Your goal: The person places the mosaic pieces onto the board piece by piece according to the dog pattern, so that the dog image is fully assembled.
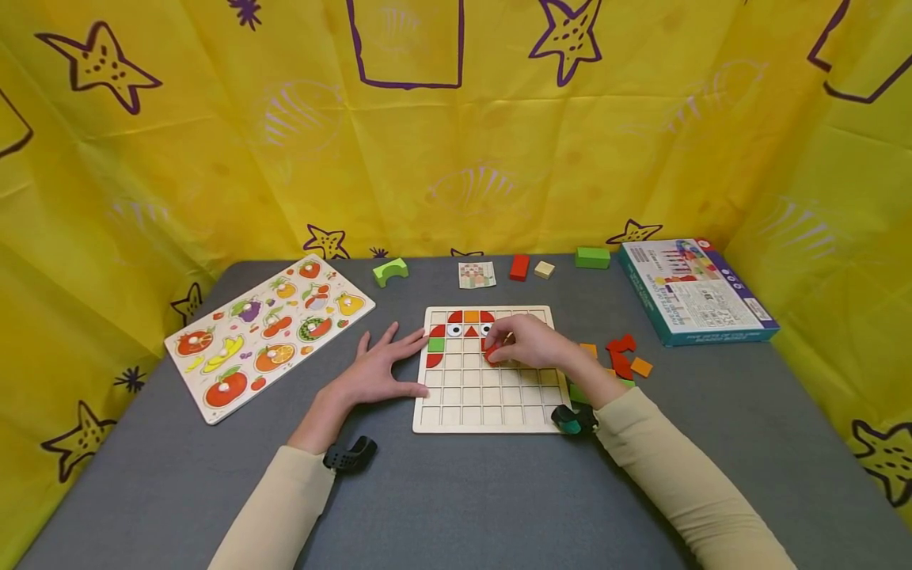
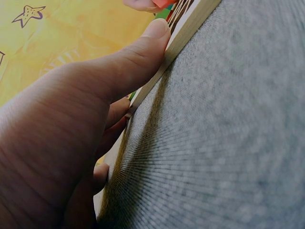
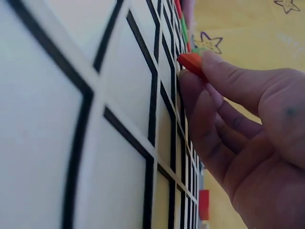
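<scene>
The right hand (image 1: 530,342) pinches 1 red piece (image 3: 191,63) over the grid board (image 1: 492,398); the left hand (image 1: 378,372), fingers spread wide, touches the board's left edge.

Head camera: above and behind the left hand (image 1: 378,372) and right hand (image 1: 527,342), facing forward and down, far enough back to take in table (image 1: 456,499) and yellow cloth (image 1: 427,174). Left wrist camera: close behind its hand, looking past the thumb (image 2: 138,62) along the board (image 1: 492,408)'s edge. Right wrist camera: equally close, skimming the squares toward the fingers (image 3: 212,61). All three share board and cloth.
</scene>
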Tool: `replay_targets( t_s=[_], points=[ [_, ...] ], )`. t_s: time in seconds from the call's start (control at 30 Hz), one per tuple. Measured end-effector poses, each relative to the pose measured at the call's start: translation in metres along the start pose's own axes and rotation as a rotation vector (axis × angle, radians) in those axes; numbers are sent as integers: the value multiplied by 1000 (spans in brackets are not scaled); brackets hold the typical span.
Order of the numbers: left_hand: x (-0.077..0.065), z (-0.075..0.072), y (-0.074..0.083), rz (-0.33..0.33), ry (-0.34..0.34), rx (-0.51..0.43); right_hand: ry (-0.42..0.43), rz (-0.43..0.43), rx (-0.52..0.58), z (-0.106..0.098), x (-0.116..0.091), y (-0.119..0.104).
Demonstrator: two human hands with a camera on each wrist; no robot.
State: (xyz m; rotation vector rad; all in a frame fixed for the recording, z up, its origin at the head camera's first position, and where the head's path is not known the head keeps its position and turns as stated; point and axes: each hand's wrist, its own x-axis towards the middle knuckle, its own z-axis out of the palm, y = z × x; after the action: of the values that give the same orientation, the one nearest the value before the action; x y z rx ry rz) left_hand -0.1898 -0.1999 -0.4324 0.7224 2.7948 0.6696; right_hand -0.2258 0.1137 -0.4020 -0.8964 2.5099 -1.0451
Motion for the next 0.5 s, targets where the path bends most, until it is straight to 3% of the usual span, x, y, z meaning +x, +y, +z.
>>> replay_targets(
  t_s=[0.27,0.5],
  points=[
    [0,-1,0,2,-1,-5,19,-6,-107,2,0,1],
    [0,-1,0,4,-1,1,-21,-36,-106,1,-2,-1]
  ],
)
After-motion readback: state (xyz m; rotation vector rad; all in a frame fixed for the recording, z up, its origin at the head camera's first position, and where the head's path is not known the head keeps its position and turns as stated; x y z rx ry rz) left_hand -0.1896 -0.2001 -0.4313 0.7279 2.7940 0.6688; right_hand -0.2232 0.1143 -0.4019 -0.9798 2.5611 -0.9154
